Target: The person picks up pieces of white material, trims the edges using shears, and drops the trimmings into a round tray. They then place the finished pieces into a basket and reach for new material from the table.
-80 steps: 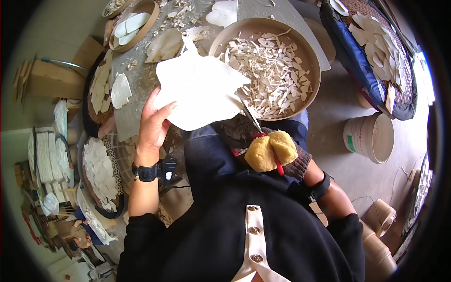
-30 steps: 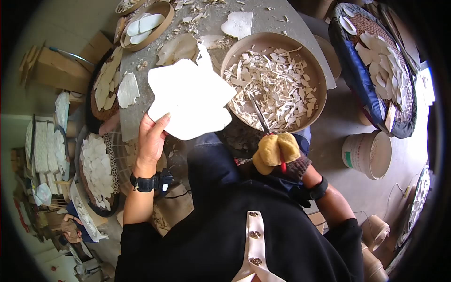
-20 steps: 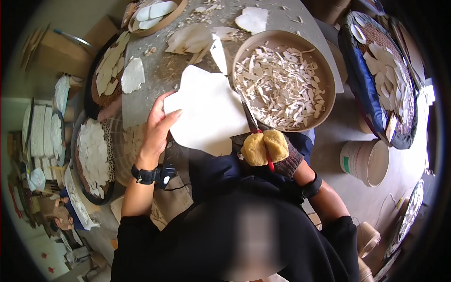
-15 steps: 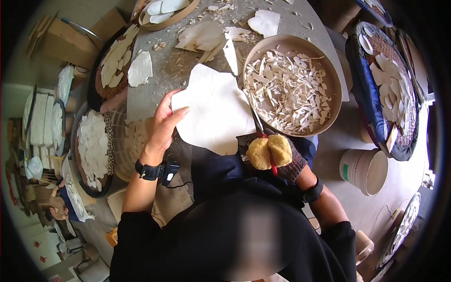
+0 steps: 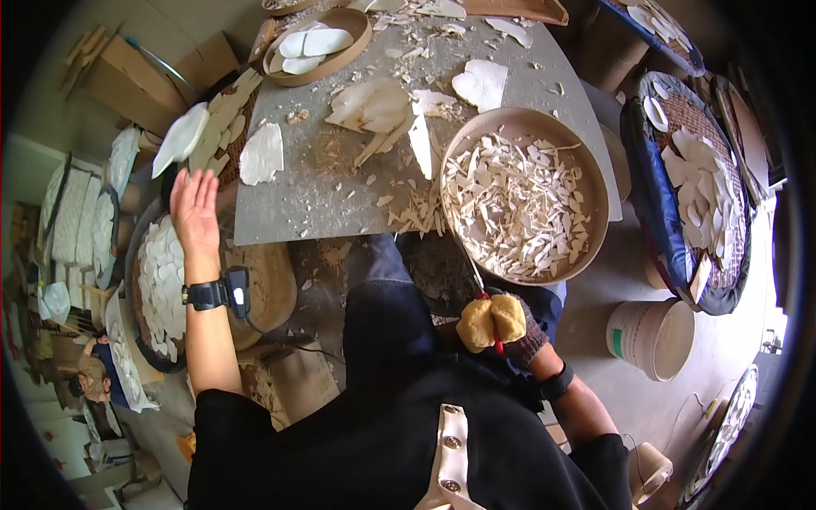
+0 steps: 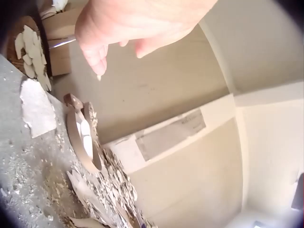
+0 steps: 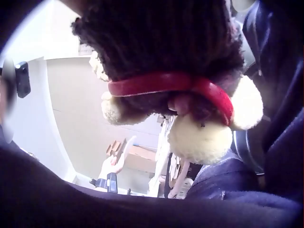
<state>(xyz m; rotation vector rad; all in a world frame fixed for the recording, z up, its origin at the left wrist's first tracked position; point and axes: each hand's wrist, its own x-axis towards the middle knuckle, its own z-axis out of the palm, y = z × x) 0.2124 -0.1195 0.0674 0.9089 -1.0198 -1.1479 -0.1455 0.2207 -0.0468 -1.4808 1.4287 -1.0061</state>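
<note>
The white piece (image 5: 181,138) is thin, with a curved, uneven outline. It slants just beyond the outstretched fingertips of the left hand (image 5: 195,212); contact is unclear. The scissors (image 5: 477,278) have slim metal blades and red handles. The right hand (image 5: 501,321) grips them, blades pointing forward beside the round tray (image 5: 595,191).
</note>
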